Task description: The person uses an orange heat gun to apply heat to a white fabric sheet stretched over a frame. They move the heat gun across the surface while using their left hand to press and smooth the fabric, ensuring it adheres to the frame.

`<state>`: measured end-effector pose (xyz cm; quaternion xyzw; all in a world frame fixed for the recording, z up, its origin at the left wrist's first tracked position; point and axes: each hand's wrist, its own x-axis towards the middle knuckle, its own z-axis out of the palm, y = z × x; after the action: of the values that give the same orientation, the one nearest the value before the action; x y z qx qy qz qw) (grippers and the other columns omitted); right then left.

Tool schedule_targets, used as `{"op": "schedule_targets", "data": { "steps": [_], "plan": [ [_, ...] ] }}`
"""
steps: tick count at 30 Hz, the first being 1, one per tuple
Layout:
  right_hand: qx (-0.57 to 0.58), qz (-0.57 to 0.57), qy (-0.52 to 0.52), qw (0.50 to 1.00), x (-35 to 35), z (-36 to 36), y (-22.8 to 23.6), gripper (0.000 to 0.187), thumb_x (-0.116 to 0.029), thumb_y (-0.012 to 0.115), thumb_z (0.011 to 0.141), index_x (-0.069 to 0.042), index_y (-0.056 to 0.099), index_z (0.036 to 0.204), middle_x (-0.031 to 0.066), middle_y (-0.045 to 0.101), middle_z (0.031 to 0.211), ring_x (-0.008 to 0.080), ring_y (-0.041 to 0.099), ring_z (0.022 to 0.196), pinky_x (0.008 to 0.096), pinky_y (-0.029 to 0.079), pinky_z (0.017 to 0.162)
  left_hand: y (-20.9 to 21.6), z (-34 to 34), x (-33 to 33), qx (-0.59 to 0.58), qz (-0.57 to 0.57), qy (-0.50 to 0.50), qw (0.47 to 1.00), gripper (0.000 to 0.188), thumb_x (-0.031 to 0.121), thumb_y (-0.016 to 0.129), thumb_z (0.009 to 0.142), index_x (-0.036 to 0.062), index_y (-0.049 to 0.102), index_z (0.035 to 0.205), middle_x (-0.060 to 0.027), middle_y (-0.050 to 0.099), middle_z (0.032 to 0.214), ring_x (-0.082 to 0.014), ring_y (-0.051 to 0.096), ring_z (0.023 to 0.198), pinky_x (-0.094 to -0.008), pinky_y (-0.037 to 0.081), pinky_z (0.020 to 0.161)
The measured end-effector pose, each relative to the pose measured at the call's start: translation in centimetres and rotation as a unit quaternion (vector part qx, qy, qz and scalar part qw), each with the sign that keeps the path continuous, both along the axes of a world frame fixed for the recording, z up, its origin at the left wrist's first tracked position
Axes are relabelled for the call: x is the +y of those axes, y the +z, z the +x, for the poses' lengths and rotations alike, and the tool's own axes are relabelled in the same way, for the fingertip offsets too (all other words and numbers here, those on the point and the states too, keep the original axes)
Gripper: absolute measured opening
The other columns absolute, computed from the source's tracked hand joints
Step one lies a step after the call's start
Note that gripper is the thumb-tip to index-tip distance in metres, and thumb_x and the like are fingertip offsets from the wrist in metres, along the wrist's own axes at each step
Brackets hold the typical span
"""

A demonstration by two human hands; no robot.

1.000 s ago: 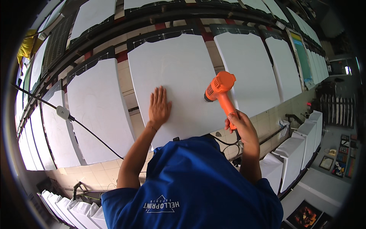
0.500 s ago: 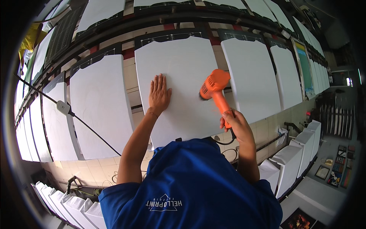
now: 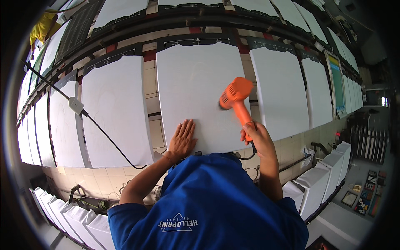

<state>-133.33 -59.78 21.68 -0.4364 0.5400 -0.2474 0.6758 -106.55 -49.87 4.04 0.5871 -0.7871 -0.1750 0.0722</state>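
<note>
Heat gun aimed at a white board, other hand pressed flat on it.

The right hand (image 3: 259, 137) is clenched around the handle of an orange heat gun (image 3: 236, 96), arm bent, the nozzle pointing left at the middle white board (image 3: 196, 79). The left hand (image 3: 182, 139) lies released, palm down with fingers spread, on the near edge of that board. The board is plain white with rounded corners, lying between similar boards left and right. A black cable (image 3: 100, 129) crosses the left board (image 3: 116, 100).

Single head-worn fisheye view, looking steeply down over the wearer's shoulders, close to the white boards (image 3: 200, 91).
</note>
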Motion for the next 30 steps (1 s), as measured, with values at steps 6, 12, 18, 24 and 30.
{"op": "schedule_targets", "data": {
  "steps": [6,12,18,24,30],
  "plan": [
    [0.027,-0.044,-0.022,0.998,-0.9,1.4,-0.2,0.028,-0.028,0.06,0.095,-0.001,0.056,0.1,0.0047,0.06,0.078,0.0124,0.06,0.068,0.0254,0.046,0.056,-1.0,1.9,-5.1,-0.02,-0.061,0.157,0.986,0.065,0.032,0.044,0.098,-0.0049,0.027,0.149,-0.0197,0.024,0.158,-0.0328,0.019,0.148,-0.0443,0.013,0.122],
    [-0.053,0.05,0.09,0.993,-0.4,2.3,0.5,0.03,-0.03,0.061,0.095,-0.001,0.056,0.101,0.0045,0.06,0.078,0.0124,0.059,0.068,0.0257,0.045,0.055,-0.8,0.6,-2.1,0.006,-0.037,0.116,0.993,0.066,0.033,0.045,0.098,-0.0051,0.028,0.149,-0.0198,0.024,0.158,-0.0326,0.019,0.148,-0.0452,0.012,0.122],
    [-0.03,-0.007,0.104,0.994,-0.4,5.1,-0.3,0.033,-0.031,0.061,0.094,0.0,0.055,0.105,0.0035,0.059,0.077,0.0117,0.059,0.069,0.0257,0.046,0.056,-0.1,0.5,1.4,0.017,-0.012,0.036,0.999,0.066,0.033,0.048,0.096,-0.0034,0.03,0.148,-0.0185,0.026,0.157,-0.0321,0.021,0.148,-0.0448,0.014,0.121],
    [-0.049,0.043,0.181,0.981,-1.5,6.1,0.4,0.036,-0.034,0.061,0.093,0.0,0.055,0.102,0.0038,0.058,0.077,0.0118,0.059,0.069,0.0258,0.046,0.057,-0.8,1.4,2.6,0.039,-0.018,-0.002,0.999,0.064,0.031,0.049,0.097,-0.0016,0.031,0.148,-0.0182,0.026,0.157,-0.0314,0.02,0.148,-0.0445,0.016,0.121],
    [-0.061,-0.02,0.164,0.984,-2.4,8.3,-1.6,0.032,-0.033,0.061,0.094,-0.002,0.054,0.1,0.0036,0.058,0.077,0.0116,0.059,0.069,0.0259,0.046,0.057,0.8,4.7,4.5,0.046,-0.021,0.138,0.989,0.068,0.023,0.058,0.092,0.0007,0.03,0.149,-0.019,0.027,0.157,-0.0361,0.019,0.147,-0.0484,0.016,0.12]
  ]
}}
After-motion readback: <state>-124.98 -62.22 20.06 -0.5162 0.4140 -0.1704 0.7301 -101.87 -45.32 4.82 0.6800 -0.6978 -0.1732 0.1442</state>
